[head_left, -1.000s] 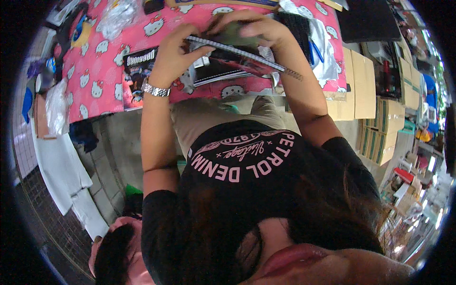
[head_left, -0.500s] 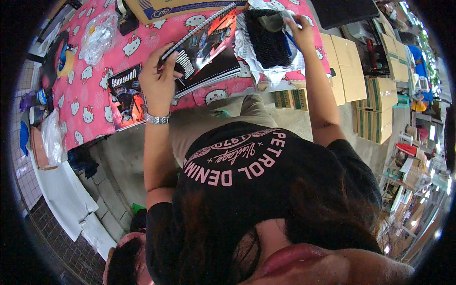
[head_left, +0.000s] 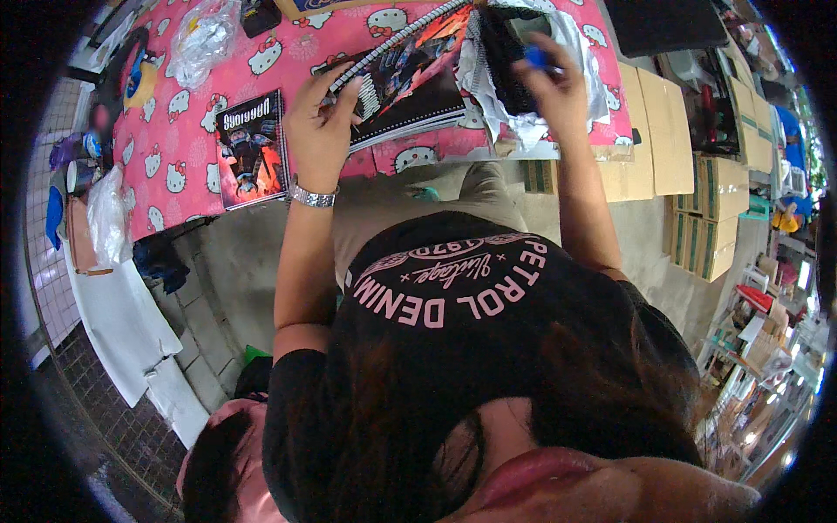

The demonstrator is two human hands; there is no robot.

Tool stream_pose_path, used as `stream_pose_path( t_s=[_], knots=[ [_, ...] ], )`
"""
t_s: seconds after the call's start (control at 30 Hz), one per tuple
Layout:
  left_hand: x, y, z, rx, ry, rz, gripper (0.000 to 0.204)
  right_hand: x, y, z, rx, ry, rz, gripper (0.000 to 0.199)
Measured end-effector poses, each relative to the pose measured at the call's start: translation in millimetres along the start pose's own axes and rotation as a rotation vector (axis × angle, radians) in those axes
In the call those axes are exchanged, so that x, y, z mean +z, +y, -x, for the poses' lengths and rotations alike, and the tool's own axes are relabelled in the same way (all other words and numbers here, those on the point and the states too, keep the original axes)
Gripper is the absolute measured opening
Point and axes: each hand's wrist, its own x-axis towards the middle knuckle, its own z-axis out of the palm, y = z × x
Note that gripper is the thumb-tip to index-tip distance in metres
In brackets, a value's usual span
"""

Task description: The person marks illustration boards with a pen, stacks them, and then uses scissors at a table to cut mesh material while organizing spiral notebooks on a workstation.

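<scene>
Pink cloth printed with white cat faces covers the table (head_left: 174,187) at the top of the head view. A stack of spiral-bound notebooks (head_left: 405,83) with dark, colourful covers lies on it, tilted, the wire binding running along the upper edge. The left hand (head_left: 318,131) is laid on the lower left corner of that stack, its grip closed on the corner with fingers over the cover and a metal wristwatch (head_left: 312,196) on the wrist. Just right of the stack a crumpled clear plastic bag (head_left: 523,131) holding something dark is seen. The right hand (head_left: 554,83) is held over this bag, its grip pinched shut on a small blue object (head_left: 538,59), too small to be identified. A single dark-covered notebook (head_left: 251,148) lies apart to the left on the cloth. Brown cardboard boxes (head_left: 667,131) are stacked beside the table on the right.
</scene>
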Motion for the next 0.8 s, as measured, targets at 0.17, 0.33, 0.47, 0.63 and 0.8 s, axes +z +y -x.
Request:
stream_pose_path(
  t_s=[0.17, 0.33, 0.47, 0.63, 0.8],
  knots=[
    [-0.5, -6.6, -0.5, 0.065, 0.028, -0.010, 0.026, 80.4, -83.0, 39.7, -0.513, -0.375, 0.263, 0.056],
    [-1.4, -9.6, 0.6, 0.160, 0.023, -0.086, 0.033, 96.7, -83.4, 34.8, -0.593, -0.360, 0.380, 0.053],
    [0.4, -3.8, 1.9, 0.161, 0.044, -0.076, 0.035, 100.4, -75.0, 37.4, -0.596, -0.366, 0.394, 0.048],
    [-0.9, -10.5, -0.7, 0.292, 0.093, -0.172, 0.033, 103.8, -72.1, 35.9, 0.495, -0.739, -0.411, 0.035],
    [-12.2, -16.8, 4.3, 0.125, 0.158, 0.014, 0.025, 84.1, -69.9, 33.8, 0.149, -0.703, -0.228, 0.035]
  ],
)
